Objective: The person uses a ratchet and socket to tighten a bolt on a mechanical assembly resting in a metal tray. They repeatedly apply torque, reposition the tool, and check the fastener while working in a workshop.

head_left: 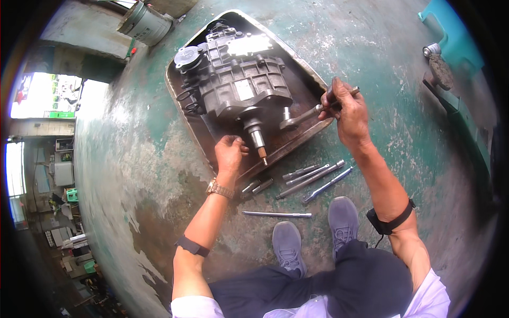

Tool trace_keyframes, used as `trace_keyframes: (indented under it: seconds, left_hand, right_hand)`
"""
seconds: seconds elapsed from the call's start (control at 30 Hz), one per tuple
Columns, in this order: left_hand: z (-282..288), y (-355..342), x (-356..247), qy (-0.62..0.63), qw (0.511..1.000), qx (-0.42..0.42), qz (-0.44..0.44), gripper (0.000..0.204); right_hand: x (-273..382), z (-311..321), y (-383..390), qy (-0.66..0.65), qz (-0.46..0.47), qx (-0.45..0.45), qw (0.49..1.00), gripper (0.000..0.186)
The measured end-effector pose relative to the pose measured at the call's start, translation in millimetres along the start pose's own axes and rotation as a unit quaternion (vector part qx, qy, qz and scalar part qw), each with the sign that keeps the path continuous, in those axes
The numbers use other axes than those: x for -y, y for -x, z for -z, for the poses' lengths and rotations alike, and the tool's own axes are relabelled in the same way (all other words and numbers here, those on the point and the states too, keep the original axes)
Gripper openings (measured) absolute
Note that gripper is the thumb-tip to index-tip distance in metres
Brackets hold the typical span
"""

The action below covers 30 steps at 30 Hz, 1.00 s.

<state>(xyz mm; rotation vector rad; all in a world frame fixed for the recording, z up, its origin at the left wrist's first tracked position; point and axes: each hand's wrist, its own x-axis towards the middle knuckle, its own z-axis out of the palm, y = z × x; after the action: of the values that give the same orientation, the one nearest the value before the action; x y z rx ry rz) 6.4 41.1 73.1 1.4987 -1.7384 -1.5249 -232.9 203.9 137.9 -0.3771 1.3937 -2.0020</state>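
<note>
A grey metal gearbox [244, 79] lies in a shallow metal tray [302, 135], its splined shaft [256, 137] pointing toward me. My right hand [345, 108] is closed round the handle of a ratchet wrench [305, 116] over the tray's right edge. The wrench head, with a shiny socket [287, 113] on it, is at the gearbox's near right corner; whether the socket sits on a bolt I cannot tell. My left hand [230, 152] is beside the shaft, its fingers curled together. Anything between those fingers is hidden.
Several steel extension bars [313, 179] and two sockets [257, 186] lie on the floor between the tray and my shoes [288, 246]. Another bar [277, 214] lies closer to me. A bucket [144, 24] stands far left, a turquoise plastic object [453, 34] far right.
</note>
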Motion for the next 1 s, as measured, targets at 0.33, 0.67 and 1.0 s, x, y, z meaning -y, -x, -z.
trace_keyframes:
  seconds: [0.33, 0.67, 1.0]
  left_hand:
    - [-14.9, -24.6, 22.2, -0.002, 0.978, 0.189, 0.086, 0.022]
    - [-21.4, -30.6, 33.8, 0.129, 0.949, 0.214, 0.194, 0.023]
    - [-25.4, -34.1, 36.1, 0.159, 0.947, 0.232, 0.153, 0.028]
  right_hand:
    - [-36.3, -11.3, 3.0, -0.032, -0.079, 0.027, 0.996, 0.036]
    - [-55.9, -17.5, 7.5, -0.034, -0.083, 0.087, 0.992, 0.037]
    - [-58.2, -23.6, 11.3, -0.011, -0.078, 0.145, 0.986, 0.031]
